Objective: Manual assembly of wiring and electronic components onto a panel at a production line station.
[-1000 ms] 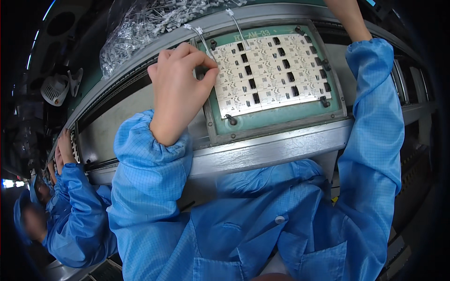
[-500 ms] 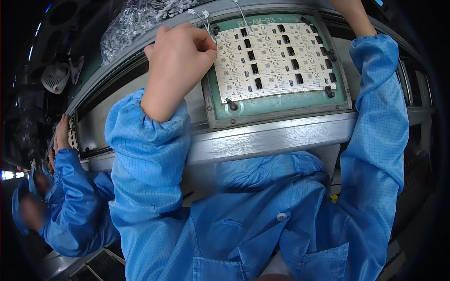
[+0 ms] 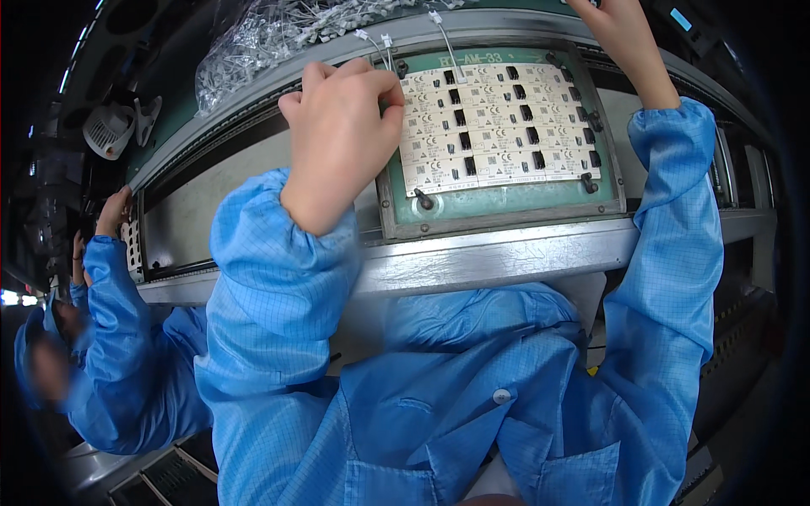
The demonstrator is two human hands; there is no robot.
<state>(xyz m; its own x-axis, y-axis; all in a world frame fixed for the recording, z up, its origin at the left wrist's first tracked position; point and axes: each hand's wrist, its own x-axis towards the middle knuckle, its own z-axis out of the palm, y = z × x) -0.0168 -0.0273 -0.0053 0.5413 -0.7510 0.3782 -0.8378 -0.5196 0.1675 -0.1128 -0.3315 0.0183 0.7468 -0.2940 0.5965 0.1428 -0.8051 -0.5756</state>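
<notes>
- where does the white circuit-board panel [image 3: 506, 131] sit from the left hand [image 3: 344, 139]?
- just to the right of it. the curled fingertips are at the panel's left edge, near the upper corner; whether they touch it, i cannot tell.
- and how does the panel point?
- its long axis runs left to right across the person's front, the right end slightly higher. it lies flat on a green fixture plate [image 3: 506, 201], which shows as a strip below the panel.
- any wire leads about?
- one wire lead [image 3: 447, 44] ends on the panel's top edge and points away from the person, its white plug beyond the panel. two more plugs [image 3: 386, 40] stand off the panel's upper left corner.
- the left hand itself?
- fingers bent, thumb and forefinger drawn close together; i cannot tell whether anything is pinched there.
- the right hand [image 3: 623, 38]?
- beyond the panel's upper right corner, its fingers cut off by the view, so i cannot tell its grip.
- what else?
- a clear bag of leads [image 3: 278, 55] beyond the panel, to the upper left.
</notes>
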